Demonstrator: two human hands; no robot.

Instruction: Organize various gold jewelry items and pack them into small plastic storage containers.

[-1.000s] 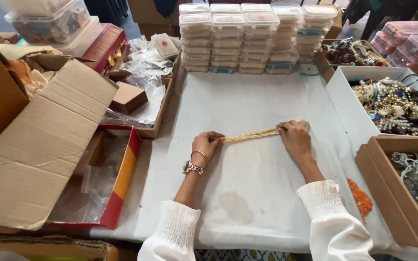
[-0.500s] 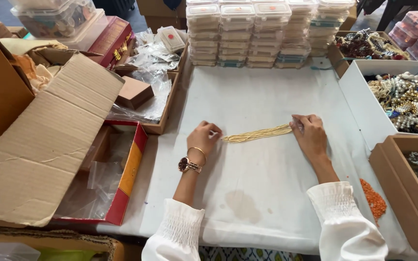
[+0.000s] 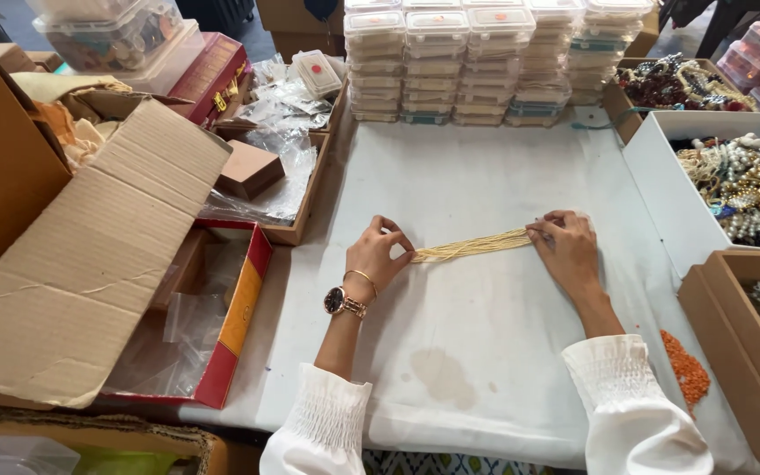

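Note:
A bundle of thin pale-gold strands (image 3: 472, 245) lies stretched across the white-covered table (image 3: 485, 176). My left hand (image 3: 376, 257), with a watch and a bangle on the wrist, pinches the bundle's left end. My right hand (image 3: 566, 248) pinches the right end. Both hands rest on the cloth and the strands run nearly straight between them, tilted a little upward to the right.
Stacks of clear lidded boxes (image 3: 477, 62) line the far edge. A white box of beaded jewellery (image 3: 749, 189) and brown boxes (image 3: 754, 352) stand at the right. An open red box (image 3: 222, 325), a cardboard flap (image 3: 90, 255) and plastic bags (image 3: 266, 132) crowd the left. Orange beads (image 3: 683, 368) lie near my right sleeve.
The strand bundle has spread slightly between my hands and tilts a bit more; the hands stay on its two ends. The camera view has shifted a little.

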